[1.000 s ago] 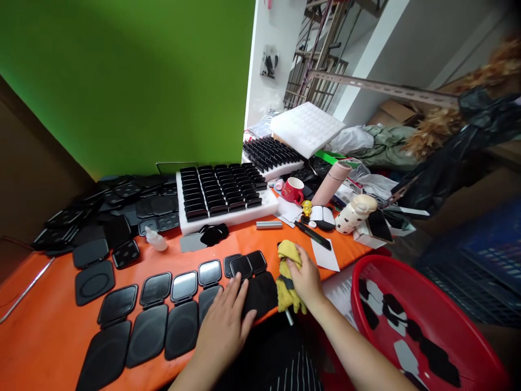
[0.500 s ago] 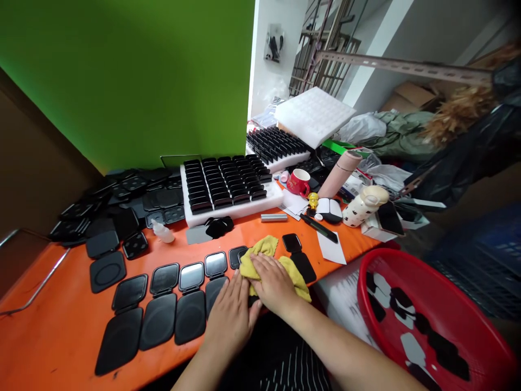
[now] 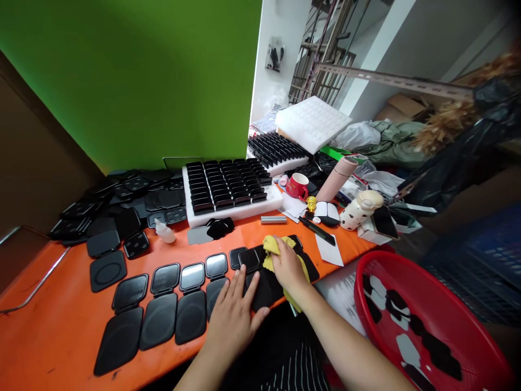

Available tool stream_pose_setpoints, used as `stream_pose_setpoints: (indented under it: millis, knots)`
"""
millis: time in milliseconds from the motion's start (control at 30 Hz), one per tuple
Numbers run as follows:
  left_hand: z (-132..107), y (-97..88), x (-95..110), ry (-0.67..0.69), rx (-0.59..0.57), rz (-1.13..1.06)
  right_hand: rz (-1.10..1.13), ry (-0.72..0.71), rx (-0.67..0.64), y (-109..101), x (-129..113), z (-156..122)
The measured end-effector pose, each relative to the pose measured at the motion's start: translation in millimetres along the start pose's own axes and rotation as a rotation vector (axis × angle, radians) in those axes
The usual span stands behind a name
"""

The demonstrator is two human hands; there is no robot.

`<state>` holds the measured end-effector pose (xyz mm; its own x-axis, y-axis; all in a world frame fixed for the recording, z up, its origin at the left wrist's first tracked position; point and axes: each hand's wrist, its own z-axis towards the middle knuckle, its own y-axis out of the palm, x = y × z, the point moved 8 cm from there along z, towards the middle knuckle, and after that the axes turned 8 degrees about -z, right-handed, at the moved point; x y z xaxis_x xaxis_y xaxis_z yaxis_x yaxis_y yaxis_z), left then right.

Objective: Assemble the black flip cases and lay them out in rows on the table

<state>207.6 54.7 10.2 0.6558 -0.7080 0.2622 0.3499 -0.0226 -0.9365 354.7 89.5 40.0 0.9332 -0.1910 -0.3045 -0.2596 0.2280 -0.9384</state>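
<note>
My left hand (image 3: 234, 312) lies flat with its fingers spread, the tips on the edges of black hinged pieces. One of these, an opened black hinged piece (image 3: 264, 288), lies just right of it, partly hidden by the fingers. My right hand (image 3: 288, 271) is closed around a yellow cloth (image 3: 271, 245), which hangs down past the wrist over the table's front edge. To the left, several opened hinged pieces stand in a row, among them one with a shiny mirror-like panel (image 3: 191, 276) above a larger black panel (image 3: 190, 317). Another black panel (image 3: 310, 266) shows beyond the cloth.
A white foam tray (image 3: 240, 212) holds rows of black pieces behind. A dropper bottle (image 3: 164, 232) stands left of it. At right are a red mug (image 3: 297, 186), a pink tumbler (image 3: 337, 179) and a cutter knife (image 3: 317, 231). A red basin (image 3: 459, 304) stands beside the table.
My right hand has moved right with the yellow cloth, uncovering the black hinged piece. My left hand's fingers have spread and it has stayed almost in place.
</note>
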Motion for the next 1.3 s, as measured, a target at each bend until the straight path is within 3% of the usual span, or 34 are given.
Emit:
stream_pose_setpoints:
  millis: [167,333,867,1033,1133,1300]
  knots:
    - [1,-1.0,2,-0.009,-0.027,-0.01,-0.076,-0.138,-0.132,14,-15,5]
    - [1,-0.6,1,-0.025,-0.04,-0.035,-0.146,-0.123,-0.17,18,-11,14]
    - [2,-4.0,1,-0.025,-0.015,-0.059,-0.273,-0.092,-0.14,7,11,22]
    - [1,-3.2,-1,-0.034,-0.014,-0.032,-0.249,-0.07,-0.111,2,2,14]
    - [-1,-2.0,-3,0.005,0.032,0.019,-0.184,-0.163,-0.083,-1,-14,3]
    - [2,12.5,-11,0.125,0.184,0.102,-0.037,-0.444,-0.053,3,-36,-22]
